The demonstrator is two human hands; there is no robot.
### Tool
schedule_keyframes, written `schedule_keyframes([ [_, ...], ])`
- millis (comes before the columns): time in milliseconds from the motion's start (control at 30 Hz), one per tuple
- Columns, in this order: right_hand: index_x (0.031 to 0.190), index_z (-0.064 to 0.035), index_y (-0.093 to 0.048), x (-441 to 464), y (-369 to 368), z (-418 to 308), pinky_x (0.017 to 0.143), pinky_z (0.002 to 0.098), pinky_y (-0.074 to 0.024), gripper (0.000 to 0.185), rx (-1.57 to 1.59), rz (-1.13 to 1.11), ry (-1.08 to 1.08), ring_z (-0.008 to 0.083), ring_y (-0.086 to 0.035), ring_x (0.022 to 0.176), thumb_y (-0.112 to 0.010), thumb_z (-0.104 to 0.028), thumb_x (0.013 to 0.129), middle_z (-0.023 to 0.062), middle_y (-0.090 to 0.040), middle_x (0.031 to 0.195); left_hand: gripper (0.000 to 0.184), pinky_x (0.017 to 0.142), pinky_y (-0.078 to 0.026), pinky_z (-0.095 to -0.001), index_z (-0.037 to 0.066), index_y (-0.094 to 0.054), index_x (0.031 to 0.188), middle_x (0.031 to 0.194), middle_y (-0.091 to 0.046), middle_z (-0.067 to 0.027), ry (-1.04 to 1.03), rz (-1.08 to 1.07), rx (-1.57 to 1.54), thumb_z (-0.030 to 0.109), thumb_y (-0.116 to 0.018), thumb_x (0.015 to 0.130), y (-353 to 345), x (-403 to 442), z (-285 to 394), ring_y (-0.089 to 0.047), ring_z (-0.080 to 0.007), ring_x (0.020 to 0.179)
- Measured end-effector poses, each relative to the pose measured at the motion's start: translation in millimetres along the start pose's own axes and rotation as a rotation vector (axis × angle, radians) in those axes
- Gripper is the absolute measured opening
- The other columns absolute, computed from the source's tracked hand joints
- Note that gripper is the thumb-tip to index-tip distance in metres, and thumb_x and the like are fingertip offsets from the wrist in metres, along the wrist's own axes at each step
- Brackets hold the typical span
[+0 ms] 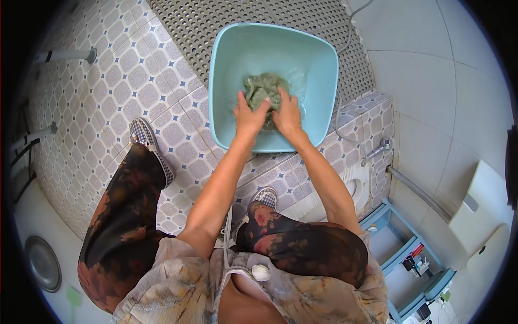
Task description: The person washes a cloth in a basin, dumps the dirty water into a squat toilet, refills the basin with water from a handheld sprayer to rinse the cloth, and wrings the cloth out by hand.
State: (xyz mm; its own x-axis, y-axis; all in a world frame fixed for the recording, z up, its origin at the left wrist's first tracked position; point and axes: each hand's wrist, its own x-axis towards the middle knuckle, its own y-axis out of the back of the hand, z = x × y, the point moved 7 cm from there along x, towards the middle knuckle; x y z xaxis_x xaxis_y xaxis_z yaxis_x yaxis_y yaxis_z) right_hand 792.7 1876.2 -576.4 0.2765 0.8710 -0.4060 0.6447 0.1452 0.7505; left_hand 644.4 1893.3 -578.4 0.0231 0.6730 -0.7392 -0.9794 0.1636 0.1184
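A: Where is the green cloth (pixel 264 89)?

B: Upper middle of the frame, bunched in the lower half of the pale blue basin (pixel 224 81), wet, in clear water (pixel 295 81). Ripples on its right side.

A: State of the hands?

B: Left hand (pixel 251 116): fingers bent, thumb toward the cloth, gripping the bundle's near left edge. Right hand (pixel 287 112): curled round the right edge. Neither spread flat; a gap shows between the wrists. Cannot tell how hard they squeeze (some fingertips sink into the folds).

A: How is this handled well, in your judgement?

B: Both hands low, inside the walls, so drips fall back in. Gather the loose folds at the far side into the grip, press evenly, then turn the bundle so no part stays dry-gripped. Short strokes; the near rim lies close under the wrists, and a wide one could splash over it.

A: Other containers?

B: Lower right: a blue rack (pixel 399 252) with small items in it, one of them red (pixel 417 250); the rest too small to name.

A: And about the basin?

B: Perforated grey mat (pixel 183 21) along the top, patterned tiles (pixel 124 70) at upper left, a thin grey hose (pixel 339 119) running down just beside the right wall. Water depth: cannot tell from above.
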Motion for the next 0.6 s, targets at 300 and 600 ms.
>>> schedule_keyframes([
  [300,0.092,-0.0059,-0.063,-64.3,63.4,-118.0,0.069,0.0376,-0.0505,0.021,0.323,-0.021,0.413,0.0317,-0.063,0.077,-0.064,-0.011,0.072,0.0127,-0.060,0.086,0.038,0.077,-0.056,-0.0364,0.008,-0.061,0.101,0.092,-0.065,-0.0090,0.425,-0.487,-0.793,0.043,-0.066,0.085,-26.0,8.8,-5.1,-0.065,-0.0245,0.082],
  [600,0.077,-0.0082,-0.063,-65.8,51.7,-150.4,0.047,0.0390,-0.0493,0.018,-0.090,0.320,0.564,0.0307,-0.060,0.054,-0.064,-0.026,0.081,0.0108,-0.060,0.071,0.020,0.070,-0.052,-0.0317,0.010,-0.060,0.097,0.086,-0.060,-0.0038,0.104,-0.536,-1.091,0.029,-0.057,0.094,-30.7,-16.5,34.0,-0.059,-0.0177,0.076],
])
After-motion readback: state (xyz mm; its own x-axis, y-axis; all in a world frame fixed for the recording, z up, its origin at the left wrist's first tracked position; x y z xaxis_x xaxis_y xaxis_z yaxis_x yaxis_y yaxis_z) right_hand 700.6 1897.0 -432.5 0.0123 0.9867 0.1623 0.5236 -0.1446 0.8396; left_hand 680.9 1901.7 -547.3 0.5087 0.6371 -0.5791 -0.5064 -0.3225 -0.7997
